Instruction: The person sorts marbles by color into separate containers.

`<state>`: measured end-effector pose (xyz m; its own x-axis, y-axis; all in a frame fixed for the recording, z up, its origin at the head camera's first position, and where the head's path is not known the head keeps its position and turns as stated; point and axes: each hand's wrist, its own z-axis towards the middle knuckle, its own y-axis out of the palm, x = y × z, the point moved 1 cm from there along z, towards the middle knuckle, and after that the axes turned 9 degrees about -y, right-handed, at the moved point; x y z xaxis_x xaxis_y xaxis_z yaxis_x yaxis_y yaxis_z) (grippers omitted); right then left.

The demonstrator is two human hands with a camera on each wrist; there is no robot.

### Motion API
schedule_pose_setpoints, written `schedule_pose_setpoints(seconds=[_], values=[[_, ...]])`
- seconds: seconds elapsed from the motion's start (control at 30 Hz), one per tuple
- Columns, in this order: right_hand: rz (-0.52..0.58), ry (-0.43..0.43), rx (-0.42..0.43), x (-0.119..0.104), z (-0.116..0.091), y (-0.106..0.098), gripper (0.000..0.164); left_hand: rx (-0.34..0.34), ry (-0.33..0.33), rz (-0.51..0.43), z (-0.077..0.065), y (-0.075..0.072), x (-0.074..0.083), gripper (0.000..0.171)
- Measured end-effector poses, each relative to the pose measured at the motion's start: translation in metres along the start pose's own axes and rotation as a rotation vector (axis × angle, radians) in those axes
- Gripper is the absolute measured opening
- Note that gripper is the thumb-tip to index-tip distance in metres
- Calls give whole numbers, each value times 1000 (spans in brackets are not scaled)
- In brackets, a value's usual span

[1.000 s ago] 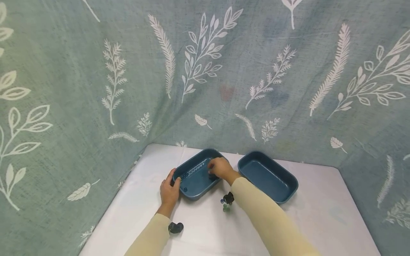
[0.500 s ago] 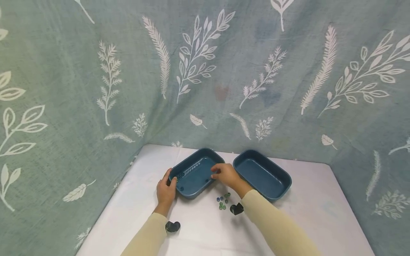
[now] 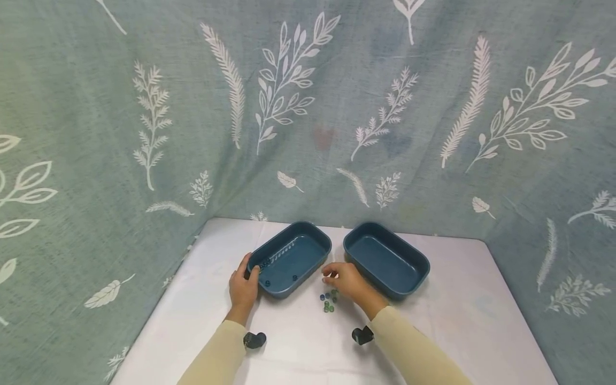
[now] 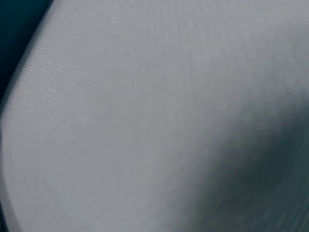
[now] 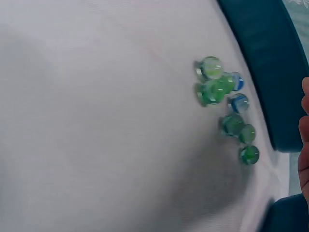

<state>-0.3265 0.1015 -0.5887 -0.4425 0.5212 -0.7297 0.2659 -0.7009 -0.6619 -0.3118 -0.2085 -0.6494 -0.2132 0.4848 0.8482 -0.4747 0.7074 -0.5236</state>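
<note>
My left hand (image 3: 243, 289) grips the near-left end of a blue baking dish (image 3: 308, 251), thumb over the rim and fingers along the outer wall. Inside that dish lie several small dark-looking marbles (image 3: 267, 283), most gathered at the left end. My right hand (image 3: 348, 280) hovers between the two dishes, fingers loosely bent, with nothing visible in them. Just below its fingertips a cluster of green and blue glass marbles (image 3: 327, 309) rests on the white cloth. The right wrist view shows these marbles (image 5: 232, 124) close up, with my fingers (image 5: 304, 130) at the right edge.
A second blue baking dish (image 3: 385, 262) stands to the right, with no marbles visible inside. A white cloth (image 3: 298, 353) covers the table. Leaf-patterned green fabric (image 3: 308, 107) hangs behind and at both sides. Each wrist bears a dark camera (image 3: 363, 336).
My right hand has come out of the left dish and moved right and nearer, to the marbles on the cloth. A marble now shows where it was. My left hand keeps its grip.
</note>
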Motion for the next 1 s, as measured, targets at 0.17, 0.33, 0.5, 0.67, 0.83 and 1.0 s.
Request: schedule_pose_setpoints(seconds=[0.17,0.33,0.5,0.67,0.83,1.0], values=[[-48,-37,-14,5,-8,9,17,0,-13,-1,1,0,1,49],[-73,-64,-20,9,-17,17,14,-12,-31,-4,0,0,2,50],[-139,-84,-37,9,-22,21,14,-9,-22,-1,0,1,2,50],[-184,-87,-50,8,-24,24,15,-7,-15,-1,1,1,3,50],[-207,-96,-71,9,-24,28,15,-13,-24,3,0,0,3,50],[-261,-111,-84,9,-22,32,16,-17,-33,16,-1,-1,4,50]])
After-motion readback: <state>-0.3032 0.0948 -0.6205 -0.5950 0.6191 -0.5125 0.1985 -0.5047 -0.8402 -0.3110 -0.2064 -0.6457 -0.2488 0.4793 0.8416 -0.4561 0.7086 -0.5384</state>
